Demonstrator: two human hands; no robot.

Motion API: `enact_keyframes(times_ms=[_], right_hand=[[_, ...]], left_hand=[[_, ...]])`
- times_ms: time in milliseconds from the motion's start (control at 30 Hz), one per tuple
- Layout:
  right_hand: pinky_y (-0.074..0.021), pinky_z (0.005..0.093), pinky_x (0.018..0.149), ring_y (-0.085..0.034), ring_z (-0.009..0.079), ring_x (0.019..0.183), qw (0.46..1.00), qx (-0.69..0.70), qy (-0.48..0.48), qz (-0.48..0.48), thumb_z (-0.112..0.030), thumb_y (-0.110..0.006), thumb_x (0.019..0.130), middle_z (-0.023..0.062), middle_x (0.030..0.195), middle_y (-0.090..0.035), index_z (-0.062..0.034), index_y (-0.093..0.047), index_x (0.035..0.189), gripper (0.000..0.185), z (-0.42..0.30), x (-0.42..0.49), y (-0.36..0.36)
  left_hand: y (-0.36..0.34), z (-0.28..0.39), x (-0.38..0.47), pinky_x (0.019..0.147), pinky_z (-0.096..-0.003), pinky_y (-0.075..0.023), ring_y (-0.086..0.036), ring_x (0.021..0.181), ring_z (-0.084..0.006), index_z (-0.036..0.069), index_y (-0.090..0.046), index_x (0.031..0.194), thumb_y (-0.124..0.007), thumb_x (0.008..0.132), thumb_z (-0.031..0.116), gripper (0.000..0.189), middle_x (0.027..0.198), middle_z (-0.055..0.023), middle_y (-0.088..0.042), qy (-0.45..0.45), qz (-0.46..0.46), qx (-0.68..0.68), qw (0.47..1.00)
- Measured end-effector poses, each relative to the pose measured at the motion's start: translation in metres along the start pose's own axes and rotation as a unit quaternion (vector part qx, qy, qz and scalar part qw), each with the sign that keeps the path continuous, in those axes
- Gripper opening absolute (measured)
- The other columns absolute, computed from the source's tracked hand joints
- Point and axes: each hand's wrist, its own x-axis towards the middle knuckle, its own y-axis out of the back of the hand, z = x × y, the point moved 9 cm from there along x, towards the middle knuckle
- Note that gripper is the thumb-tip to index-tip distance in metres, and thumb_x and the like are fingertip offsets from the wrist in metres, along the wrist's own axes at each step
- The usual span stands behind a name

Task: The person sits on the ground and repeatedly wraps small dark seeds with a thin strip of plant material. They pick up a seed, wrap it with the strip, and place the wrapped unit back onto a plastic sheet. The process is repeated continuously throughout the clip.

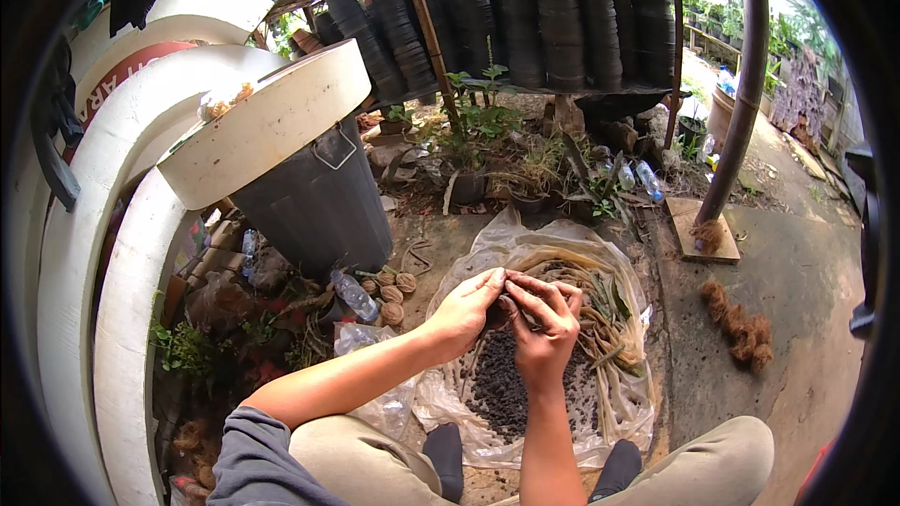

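My left hand (467, 306) and my right hand (547, 316) meet above a plastic sheet, fingertips touching. Between them is a small dark lump (496, 315), mostly hidden by the fingers; what it is made of I cannot tell. Dark smears cover the fingers of my right hand. Beneath, loose black granular soil (496, 386) lies on the crumpled clear plastic sheet (485, 253). Long dry leaf strips (612, 309) curl along the sheet's right side, partly behind my right hand.
Clumps of brown fibre (738, 327) lie on the concrete at right, near a pole (738, 98). To the left are wrapped fibre balls (391, 295), a plastic bottle (355, 295) and a tall dark bin (316, 204). Stacked black plant pots (520, 21) fill a rack behind.
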Motion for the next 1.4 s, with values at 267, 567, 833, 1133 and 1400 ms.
enact_keyframes(times_ms=[267, 567, 833, 1133, 1400], right_hand=[[-0.0427, 0.0395, 0.102, -0.055, 0.0264, 0.111, 0.999, -0.041, 0.004, -0.014, -0.016, -0.075, 0.090, 0.0015, 0.121, -0.071, -0.0136, -0.080, 0.120, 0.030, 0.014, -0.015, -0.019], [-0.0397, 0.0469, 0.109, -0.051, 0.0377, 0.125, 0.996, -0.005, -0.069, 0.056, -0.027, -0.054, 0.106, 0.0263, 0.141, -0.049, 0.0052, -0.044, 0.153, 0.059, 0.018, -0.016, -0.011], [-0.0547, 0.0316, 0.090, -0.065, 0.0146, 0.103, 0.809, 0.415, -0.411, -0.065, -0.028, -0.049, 0.113, 0.0091, 0.123, -0.063, 0.0003, -0.051, 0.143, 0.041, 0.049, -0.044, -0.059], [-0.0484, 0.0239, 0.071, -0.059, 0.0071, 0.078, 0.814, 0.393, -0.407, -0.130, -0.029, -0.054, 0.112, 0.0008, 0.092, -0.069, 0.0011, -0.067, 0.109, 0.033, 0.048, -0.042, -0.054], [-0.0501, 0.0240, 0.081, -0.062, 0.0075, 0.086, 0.813, 0.423, -0.388, -0.094, -0.021, -0.059, 0.109, 0.0021, 0.104, -0.074, 0.0026, -0.072, 0.116, 0.028, 0.050, -0.036, -0.043]], left_hand=[[0.009, 0.000, 0.004, 0.091, -0.0272, -0.0507, -0.059, 0.099, -0.0086, 0.001, -0.064, 0.128, -0.046, 0.114, 0.034, 0.039, 0.109, -0.0027, -0.068, -0.065, 0.025, 0.058, 0.996], [0.012, 0.008, 0.007, 0.073, -0.0231, -0.0484, -0.053, 0.083, -0.0048, 0.004, -0.065, 0.117, -0.049, 0.114, 0.026, 0.028, 0.092, 0.0018, -0.061, -0.030, 0.063, 0.021, 0.997], [0.004, 0.023, 0.001, 0.087, -0.0246, -0.0522, -0.061, 0.092, -0.0089, 0.004, -0.063, 0.118, -0.039, 0.115, 0.040, 0.043, 0.104, -0.0014, -0.063, -0.070, 0.031, -0.038, 0.996], [-0.018, 0.035, -0.004, 0.098, -0.0320, -0.0524, -0.062, 0.115, -0.0127, 0.004, -0.060, 0.142, -0.048, 0.114, 0.032, 0.041, 0.130, -0.0039, -0.065, -0.145, -0.072, 0.228, 0.960], [-0.005, 0.023, 0.000, 0.101, -0.0303, -0.0512, -0.063, 0.115, -0.0124, 0.002, -0.065, 0.135, -0.055, 0.111, 0.024, 0.034, 0.121, -0.0037, -0.070, -0.074, -0.034, 0.139, 0.987]])
